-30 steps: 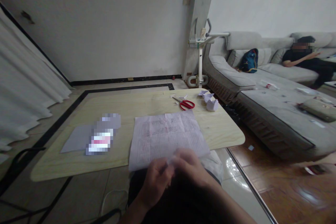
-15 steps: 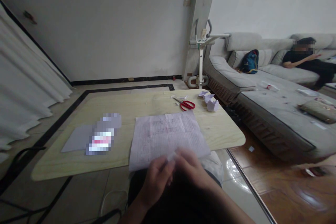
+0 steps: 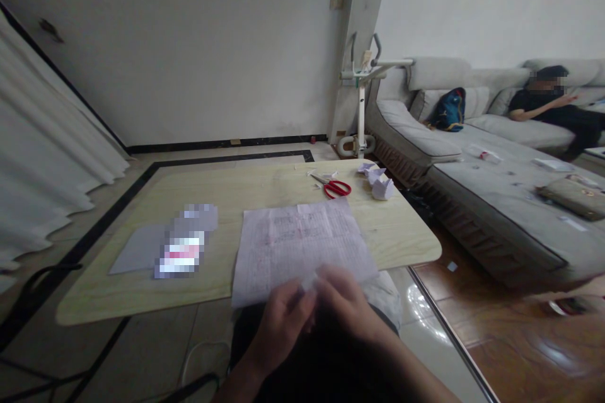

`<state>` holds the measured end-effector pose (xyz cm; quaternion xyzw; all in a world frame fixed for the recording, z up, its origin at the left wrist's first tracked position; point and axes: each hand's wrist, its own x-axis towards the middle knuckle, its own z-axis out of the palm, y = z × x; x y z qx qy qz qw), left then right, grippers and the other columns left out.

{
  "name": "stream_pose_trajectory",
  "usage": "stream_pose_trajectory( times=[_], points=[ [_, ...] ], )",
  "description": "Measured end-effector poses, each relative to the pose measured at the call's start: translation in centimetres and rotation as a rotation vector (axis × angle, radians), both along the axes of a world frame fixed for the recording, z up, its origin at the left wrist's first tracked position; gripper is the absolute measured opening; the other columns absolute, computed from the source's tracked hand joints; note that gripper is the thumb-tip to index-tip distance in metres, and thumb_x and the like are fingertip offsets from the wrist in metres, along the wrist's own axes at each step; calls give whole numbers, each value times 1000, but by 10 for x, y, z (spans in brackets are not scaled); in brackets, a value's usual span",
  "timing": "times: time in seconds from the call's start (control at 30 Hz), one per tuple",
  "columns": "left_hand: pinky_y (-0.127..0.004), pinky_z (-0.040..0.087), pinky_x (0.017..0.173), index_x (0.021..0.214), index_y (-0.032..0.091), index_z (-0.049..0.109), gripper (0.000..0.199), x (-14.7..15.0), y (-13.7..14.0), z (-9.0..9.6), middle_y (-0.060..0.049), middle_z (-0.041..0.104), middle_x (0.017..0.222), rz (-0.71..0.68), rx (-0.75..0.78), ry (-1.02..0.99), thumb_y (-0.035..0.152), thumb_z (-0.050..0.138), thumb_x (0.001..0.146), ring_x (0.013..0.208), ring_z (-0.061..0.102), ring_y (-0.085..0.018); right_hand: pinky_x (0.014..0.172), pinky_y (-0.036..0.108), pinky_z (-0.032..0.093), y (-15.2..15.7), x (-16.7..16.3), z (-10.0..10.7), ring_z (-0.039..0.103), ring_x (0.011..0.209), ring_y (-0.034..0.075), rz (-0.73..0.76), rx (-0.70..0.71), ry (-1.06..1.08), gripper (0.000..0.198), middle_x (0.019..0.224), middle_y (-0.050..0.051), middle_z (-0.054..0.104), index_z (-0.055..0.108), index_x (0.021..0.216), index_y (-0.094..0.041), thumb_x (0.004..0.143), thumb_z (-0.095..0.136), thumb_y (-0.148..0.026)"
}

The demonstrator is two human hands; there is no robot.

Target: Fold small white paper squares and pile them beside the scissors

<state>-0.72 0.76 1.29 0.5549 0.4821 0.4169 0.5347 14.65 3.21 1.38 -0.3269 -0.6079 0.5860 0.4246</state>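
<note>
A small piece of white paper (image 3: 309,280) is pinched between my two hands, just over the table's near edge. My left hand (image 3: 288,315) has its fingers closed on the paper's left side. On the other side my right hand (image 3: 345,302) grips it too, its fingertips partly blurred. Beneath and beyond them lies a large creased printed sheet (image 3: 302,236), spread flat on the wooden table (image 3: 236,186). Red-handled scissors (image 3: 336,188) rest behind that sheet, with small paper scraps (image 3: 331,175) around the blades.
Several folded white paper pieces (image 3: 382,188) stand at the table's far right corner. White sheets (image 3: 137,249) and a blurred-out bright object (image 3: 182,252) lie on the left. A grey sofa (image 3: 496,195) with a seated person (image 3: 543,97) is at the right.
Both hands stay in nearly the same place, with only slight finger movement around the small paper. Nothing else on the table has visibly moved.
</note>
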Motion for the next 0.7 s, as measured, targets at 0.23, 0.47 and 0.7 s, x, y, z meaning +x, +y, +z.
stream_pose_trajectory(
  times=[0.23,0.47,0.7],
  points=[
    [-22,40,44,60,19,52,43,2,-1,1,3,49,48,17,-4,-41,53,56,85,45,48,-12,53,23,46,-3,-4,3,51,54,12,57,-61,81,41,57,-3,52,49,71,-20,93,51,-55],
    [-22,46,53,62,19,54,37,-1,0,-3,1,57,56,4,-2,37,44,56,89,54,56,-14,52,23,39,2,3,-8,46,55,12,-62,-27,-26,45,58,-4,47,46,66,-20,89,54,-58],
    [-24,50,64,89,20,66,14,-11,4,-7,-1,66,76,200,314,197,28,55,93,68,62,-15,54,25,32,6,5,-3,36,58,13,-180,63,-149,43,60,-5,37,41,62,-21,91,51,-51]
  ],
)
